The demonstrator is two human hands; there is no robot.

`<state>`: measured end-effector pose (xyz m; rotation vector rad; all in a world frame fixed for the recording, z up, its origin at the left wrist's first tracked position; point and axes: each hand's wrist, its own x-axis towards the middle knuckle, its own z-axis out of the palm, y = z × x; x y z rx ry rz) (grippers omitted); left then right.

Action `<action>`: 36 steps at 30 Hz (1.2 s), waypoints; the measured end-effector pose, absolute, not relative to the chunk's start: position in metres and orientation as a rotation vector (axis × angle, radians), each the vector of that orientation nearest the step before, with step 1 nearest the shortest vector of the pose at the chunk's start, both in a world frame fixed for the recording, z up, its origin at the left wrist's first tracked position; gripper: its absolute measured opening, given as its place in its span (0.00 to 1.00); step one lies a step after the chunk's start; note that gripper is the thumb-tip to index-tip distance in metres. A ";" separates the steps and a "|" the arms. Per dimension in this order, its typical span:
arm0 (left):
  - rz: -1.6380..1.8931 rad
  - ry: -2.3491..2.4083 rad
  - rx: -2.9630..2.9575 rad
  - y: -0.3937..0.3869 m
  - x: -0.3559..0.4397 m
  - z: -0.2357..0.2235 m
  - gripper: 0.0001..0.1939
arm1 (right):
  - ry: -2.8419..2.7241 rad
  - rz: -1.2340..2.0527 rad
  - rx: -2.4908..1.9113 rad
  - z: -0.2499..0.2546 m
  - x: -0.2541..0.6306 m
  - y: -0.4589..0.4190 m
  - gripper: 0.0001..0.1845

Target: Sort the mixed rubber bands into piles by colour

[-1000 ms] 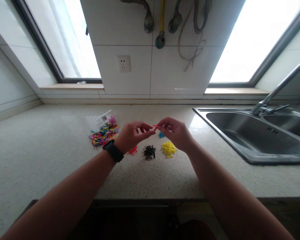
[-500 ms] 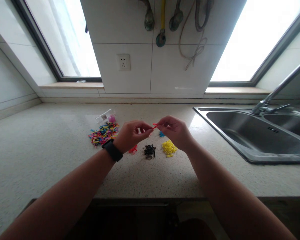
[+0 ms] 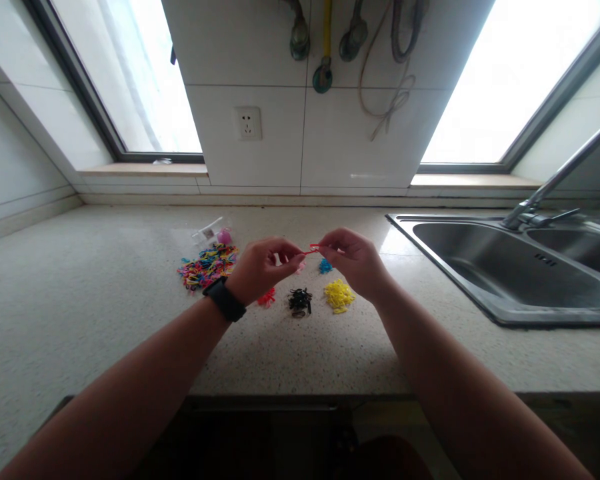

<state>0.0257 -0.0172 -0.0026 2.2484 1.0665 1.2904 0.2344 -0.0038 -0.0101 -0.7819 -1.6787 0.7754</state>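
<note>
Between my two hands a small red rubber band (image 3: pixel 311 249) is held up over the counter. My left hand (image 3: pixel 266 263) pinches one end of it, thumb against fingers. The other end is in the closed fingertips of my right hand (image 3: pixel 356 260). Below lie small piles of bands: red ones (image 3: pixel 267 297) by my left wrist, black ones (image 3: pixel 299 302) in the middle and yellow ones (image 3: pixel 339 295) under my right hand. A blue pile (image 3: pixel 325 265) and a few pink bands (image 3: pixel 301 267) show partly behind my fingers. A mixed multicoloured heap (image 3: pixel 207 268) lies left of my left hand.
A clear plastic bag (image 3: pixel 207 233) with a pink round thing (image 3: pixel 224 236) lies behind the heap. On the right, a steel sink (image 3: pixel 480 267) with a tap (image 3: pixel 525 212) is set into the speckled counter (image 3: pixel 105 300). The tiled wall (image 3: pixel 275 160) stands behind.
My fingertips have drawn slightly apart, and the red bit between them now looks longer and thinner. More of the blue pile shows.
</note>
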 end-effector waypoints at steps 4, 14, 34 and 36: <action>1.297 1.057 2.194 -0.016 0.025 -0.003 0.09 | -1.657 0.762 -0.790 -0.007 0.234 -0.005 0.03; 1.364 0.889 1.827 -0.010 0.021 -0.006 0.10 | -1.632 0.767 -0.803 -0.004 0.236 -0.005 0.05; 1.337 0.756 1.826 -0.013 0.015 0.000 0.07 | -1.683 0.765 -0.823 -0.008 0.238 -0.003 0.04; 1.343 0.757 1.833 -0.013 0.015 -0.001 0.07 | -1.691 0.759 -0.817 -0.008 0.238 -0.003 0.04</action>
